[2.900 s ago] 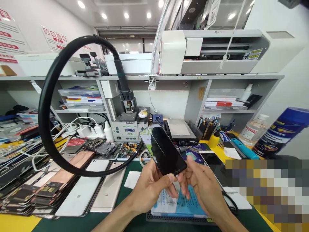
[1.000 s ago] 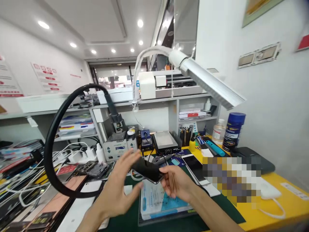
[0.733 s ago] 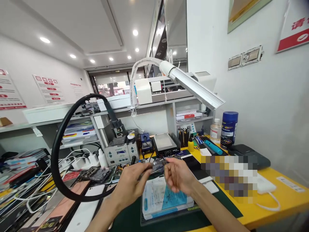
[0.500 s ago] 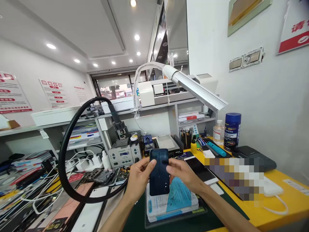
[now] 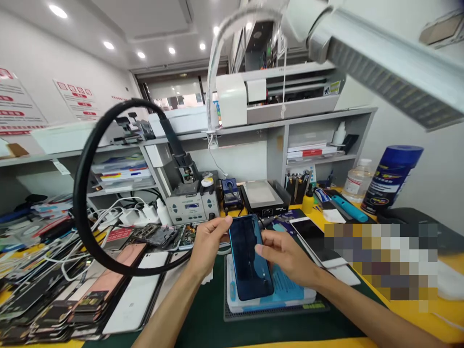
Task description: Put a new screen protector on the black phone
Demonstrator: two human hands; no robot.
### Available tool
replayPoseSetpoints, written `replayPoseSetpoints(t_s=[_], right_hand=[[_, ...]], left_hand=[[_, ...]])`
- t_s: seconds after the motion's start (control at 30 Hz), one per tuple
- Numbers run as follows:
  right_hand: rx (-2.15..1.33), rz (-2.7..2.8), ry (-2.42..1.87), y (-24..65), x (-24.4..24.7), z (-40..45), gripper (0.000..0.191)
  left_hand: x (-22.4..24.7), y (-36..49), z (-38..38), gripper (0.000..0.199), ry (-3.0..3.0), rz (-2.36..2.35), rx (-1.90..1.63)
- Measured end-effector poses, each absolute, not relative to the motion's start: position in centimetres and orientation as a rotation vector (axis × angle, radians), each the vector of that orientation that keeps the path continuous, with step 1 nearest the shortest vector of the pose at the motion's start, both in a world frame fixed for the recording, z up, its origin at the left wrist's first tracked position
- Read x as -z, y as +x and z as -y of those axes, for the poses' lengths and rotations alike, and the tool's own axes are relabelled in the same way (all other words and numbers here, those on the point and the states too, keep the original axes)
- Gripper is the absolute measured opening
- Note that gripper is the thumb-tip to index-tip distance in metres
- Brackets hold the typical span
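Note:
A dark blue smartphone (image 5: 249, 263) is held up over the bench, its glossy back facing me. My left hand (image 5: 210, 244) is closed on its upper left edge, thumb near the corner. My right hand (image 5: 286, 256) grips the right edge, with the thumb against the glossy surface. Below the phone lies a blue-and-white packet or booklet (image 5: 290, 285) on a dark perforated pad (image 5: 275, 313), partly hidden by the phone. A green mat (image 5: 203, 321) spreads under these.
A black hose (image 5: 85, 227) loops at left from a hot-air station (image 5: 192, 208). Stacked phones and parts (image 5: 125, 299) lie left. A white phone (image 5: 319, 241), yellow bottle (image 5: 308, 202) and blue can (image 5: 391, 179) stand or lie right. A lamp (image 5: 391, 63) hangs overhead.
The view has shifted closer and downward. The phone, still between both hands, has tilted, and its top now leans left. My left thumb has moved to the phone's upper corner.

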State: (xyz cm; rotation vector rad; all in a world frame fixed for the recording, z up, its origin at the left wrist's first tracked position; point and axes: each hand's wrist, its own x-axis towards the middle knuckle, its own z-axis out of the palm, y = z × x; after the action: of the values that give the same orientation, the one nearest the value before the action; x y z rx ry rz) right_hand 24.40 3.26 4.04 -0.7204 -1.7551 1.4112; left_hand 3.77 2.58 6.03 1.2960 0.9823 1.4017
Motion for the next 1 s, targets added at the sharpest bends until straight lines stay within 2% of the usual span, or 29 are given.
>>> replayPoseSetpoints(t_s=[0.33,0.53,0.8,1.0], right_hand=[[-1.272,1.881,-0.784,24.6,-3.7,-2.8,0.037],[-1.073,1.972,-0.788,25.0,-3.6,-2.4,0.03],[-0.787,2.082,-0.796,25.4,-3.9,-2.1,0.034],[-0.55,2.18,-0.775,25.4,-3.6,-1.8,0.029]], left_hand=[[-4.9,2.9,-2.2,0.031,1.368,-1.025,-1.399],[-5.6,3.4,-1.1,0.029,1.452,-1.049,-1.432],[-5.6,3.9,-0.1,0.027,1.501,-1.075,-1.478],[-6.1,4.1,0.2,0.032,1.495,-1.076,-1.474]])
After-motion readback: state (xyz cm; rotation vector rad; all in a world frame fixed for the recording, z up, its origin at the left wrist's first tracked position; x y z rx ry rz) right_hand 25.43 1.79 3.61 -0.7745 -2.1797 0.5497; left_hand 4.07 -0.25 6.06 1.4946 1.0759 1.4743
